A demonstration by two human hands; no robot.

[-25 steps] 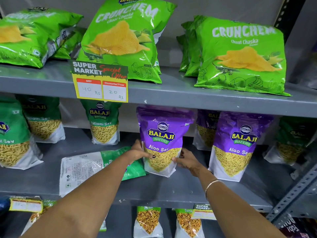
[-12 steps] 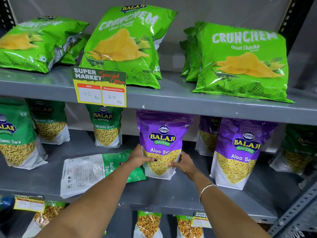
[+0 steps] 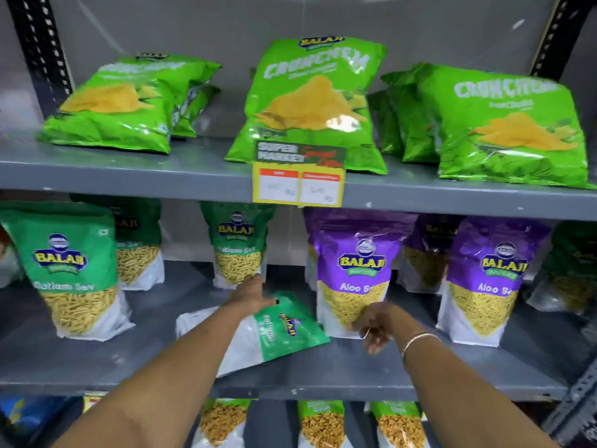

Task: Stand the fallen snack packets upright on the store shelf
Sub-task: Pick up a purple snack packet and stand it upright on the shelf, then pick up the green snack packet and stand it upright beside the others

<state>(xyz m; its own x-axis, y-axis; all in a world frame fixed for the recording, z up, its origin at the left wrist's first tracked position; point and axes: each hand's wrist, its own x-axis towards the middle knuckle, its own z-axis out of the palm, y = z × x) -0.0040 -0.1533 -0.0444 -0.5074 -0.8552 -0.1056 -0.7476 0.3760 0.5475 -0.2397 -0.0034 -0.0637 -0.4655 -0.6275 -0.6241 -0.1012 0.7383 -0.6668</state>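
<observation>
Your left hand (image 3: pixel 255 294) rests on the fallen green packet (image 3: pixel 287 324) lying flat on the middle shelf (image 3: pixel 97 360), seemingly gripping its top edge. Your right hand (image 3: pixel 374 324) hangs loosely curled, empty, before the upright purple packet (image 3: pixel 353 270).

Head view, single frame. Lighting: bright, even, from above and in front; no hard shadows. Soft shade under the upper shelf (image 3: pixel 129 176) dims the tops of the sev packets in the row below. Glare: white sheen on the middle Crunchem bag (image 3: pixel 310 105) and on the purple Aloo Sev packet (image 3: pixel 352 270). Blur: motion smear across the whole frame; price tag (image 3: pixel 298 179) figures unreadable, bag lettering soft. Distortion: wide-angle bowing, shelf edges slope toward the right, uprights lean at the corners. Bottom row dim and soft.
</observation>
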